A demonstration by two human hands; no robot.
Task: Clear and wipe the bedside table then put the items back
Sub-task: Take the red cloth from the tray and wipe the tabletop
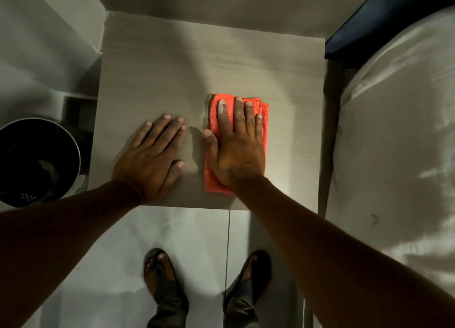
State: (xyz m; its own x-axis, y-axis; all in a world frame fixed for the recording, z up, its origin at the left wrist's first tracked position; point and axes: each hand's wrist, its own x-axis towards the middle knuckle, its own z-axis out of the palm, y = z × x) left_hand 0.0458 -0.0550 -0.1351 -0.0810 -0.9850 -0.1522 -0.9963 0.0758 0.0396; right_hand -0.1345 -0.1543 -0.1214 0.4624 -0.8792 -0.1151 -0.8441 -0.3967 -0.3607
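Note:
The bedside table has a pale wood-grain top with nothing standing on it. A folded orange cloth lies on its front right part. My right hand presses flat on the cloth, fingers spread and pointing away from me. My left hand rests flat on the bare tabletop just left of the cloth, palm down, holding nothing. A narrow gap of tabletop separates the two hands.
A black perforated bin stands on the floor left of the table. A bed with a white cover borders the table's right side, its dark headboard behind. My feet in sandals stand on pale floor tiles in front.

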